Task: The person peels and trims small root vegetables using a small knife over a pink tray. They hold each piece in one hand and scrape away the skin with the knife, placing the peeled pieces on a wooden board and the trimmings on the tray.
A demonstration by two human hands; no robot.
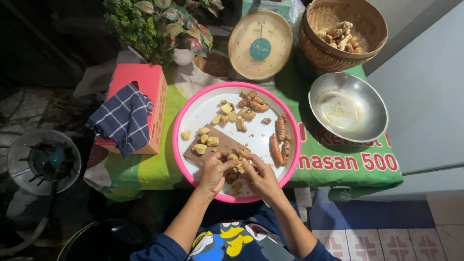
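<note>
- While both hands meet low in the middle of the frame, the fingers of the left hand (214,170) curl tight around a small piece of root (233,157).
- The right hand (261,175) has its fingers pinched together on the same lump, just beside the left thumb. I cannot tell if a knife is in it.
- That root sits over the near part of a big tray with a pink rim (180,116), right at the low end of a brown cutting board (220,140).
- Yellow cut chunks (207,140) lie on the board and to its upper left, near the hands.
- Long orange roots (279,140) lie on the right side of the tray, and more knobby bits (251,104) lie at its top.
- It looks like the step now is peeling or breaking one root into bits. The next move would need a firm grip with one hand while the other works slowly, so fingers stay safe.
- Farther out, a shiny metal bowl (348,107) sits at the right, and a woven basket (344,34) with more roots at the upper right.
- A round kitchen scale (260,44) stands at the top middle.
- A red box (145,92) with a checked cloth (123,118) is at the left.
</note>
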